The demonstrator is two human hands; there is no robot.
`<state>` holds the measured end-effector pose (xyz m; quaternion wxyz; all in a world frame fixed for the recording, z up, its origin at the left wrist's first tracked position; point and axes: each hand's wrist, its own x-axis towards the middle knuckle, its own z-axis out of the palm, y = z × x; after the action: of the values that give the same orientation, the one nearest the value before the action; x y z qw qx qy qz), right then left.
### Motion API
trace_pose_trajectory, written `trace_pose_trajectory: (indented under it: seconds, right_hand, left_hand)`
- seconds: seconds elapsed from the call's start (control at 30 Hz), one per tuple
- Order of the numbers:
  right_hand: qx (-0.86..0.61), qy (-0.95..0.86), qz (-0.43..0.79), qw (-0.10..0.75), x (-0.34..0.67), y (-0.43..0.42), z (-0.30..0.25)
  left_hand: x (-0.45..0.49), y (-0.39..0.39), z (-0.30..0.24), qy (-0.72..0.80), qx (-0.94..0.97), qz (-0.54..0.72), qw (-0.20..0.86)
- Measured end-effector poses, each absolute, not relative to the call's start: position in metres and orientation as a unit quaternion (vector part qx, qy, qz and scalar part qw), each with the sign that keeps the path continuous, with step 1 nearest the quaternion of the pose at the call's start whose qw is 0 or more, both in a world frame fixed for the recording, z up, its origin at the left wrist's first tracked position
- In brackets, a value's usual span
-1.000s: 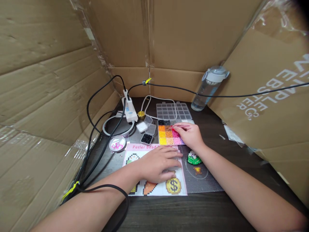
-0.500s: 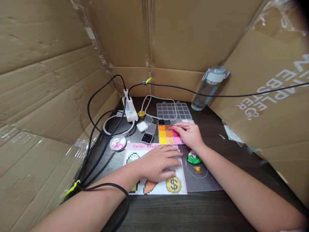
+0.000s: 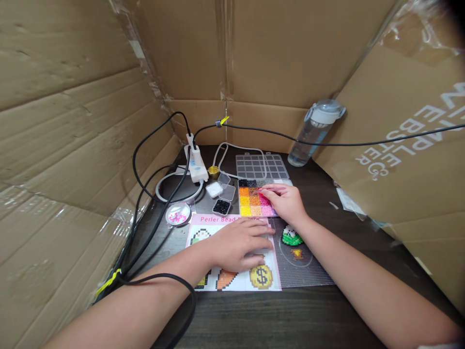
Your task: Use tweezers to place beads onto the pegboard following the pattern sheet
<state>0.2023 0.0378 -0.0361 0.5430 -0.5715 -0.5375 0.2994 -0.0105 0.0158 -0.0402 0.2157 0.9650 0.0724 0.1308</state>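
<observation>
My right hand (image 3: 285,201) pinches a pair of slim pinkish tweezers (image 3: 272,188) over the compartment bead box (image 3: 245,211). The tips are at the brown and orange beads; whether they hold a bead is too small to tell. Fingers spread, my left hand (image 3: 241,245) lies flat on the printed Perler bead pattern sheet (image 3: 238,287) and covers its middle. Right of the sheet, a clear pegboard (image 3: 319,276) carries a green, white and black bead figure (image 3: 291,237) and a small orange-yellow bead patch (image 3: 297,254).
Small cases of white beads (image 3: 214,189) and black beads (image 3: 221,207) stand left of the box, near a round dish of pink beads (image 3: 178,214). A power strip (image 3: 196,165), black cables (image 3: 135,189) and a water bottle (image 3: 314,133) are around. Cardboard walls (image 3: 269,58) enclose the table.
The tweezers in my right hand have shifted slightly, their tips now showing over the brown and orange beads. My left hand stays in place.
</observation>
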Motion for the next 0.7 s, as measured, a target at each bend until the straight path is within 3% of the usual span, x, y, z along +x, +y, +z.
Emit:
trace_pose_trajectory:
  seconds: [0.7]
  right_hand:
    - [-0.577, -0.528, 0.299, 0.547, 0.2028, 0.0366, -0.0364]
  left_hand:
    - [-0.0112, 0.0160, -0.0397, 0.074, 0.966, 0.132, 0.209]
